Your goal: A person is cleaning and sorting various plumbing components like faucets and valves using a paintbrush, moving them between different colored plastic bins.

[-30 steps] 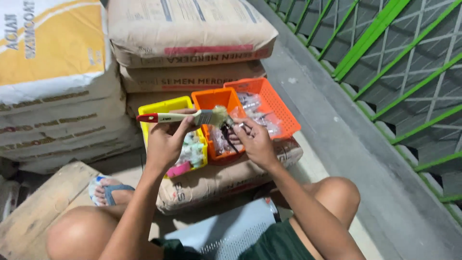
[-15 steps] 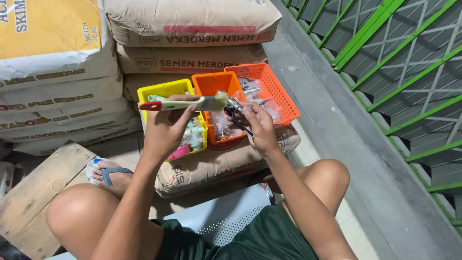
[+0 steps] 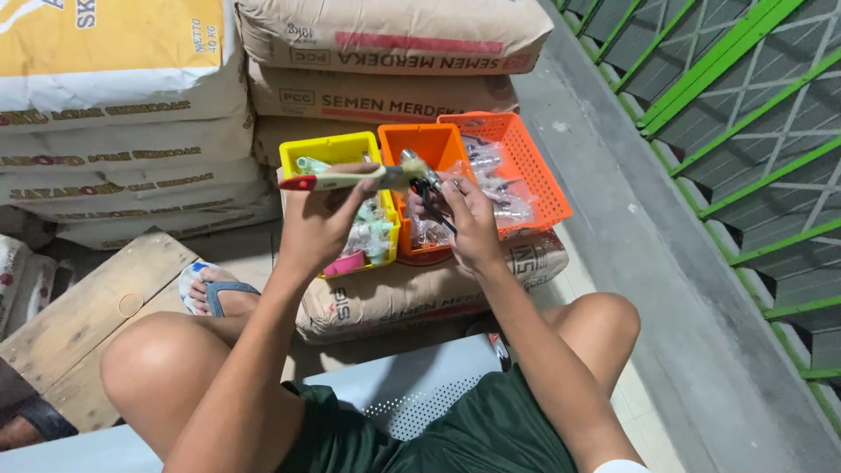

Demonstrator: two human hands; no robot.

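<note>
A paintbrush [image 3: 350, 180] lies level in the clenched left hand [image 3: 320, 219], its bristles touching a small metal fitting [image 3: 425, 180] gripped by the right hand [image 3: 469, 223] above the orange basket [image 3: 526, 162]; both hands sit slightly lower in view than a second ago.

Left hand [image 3: 317, 219] raised, fingers [image 3: 355, 168] curled closed, forearm running down toward 7 o'clock. Right hand [image 3: 469, 223] sits just beside it at 3 o'clock, fingers closed, forearm angling toward 5 o'clock.
</note>
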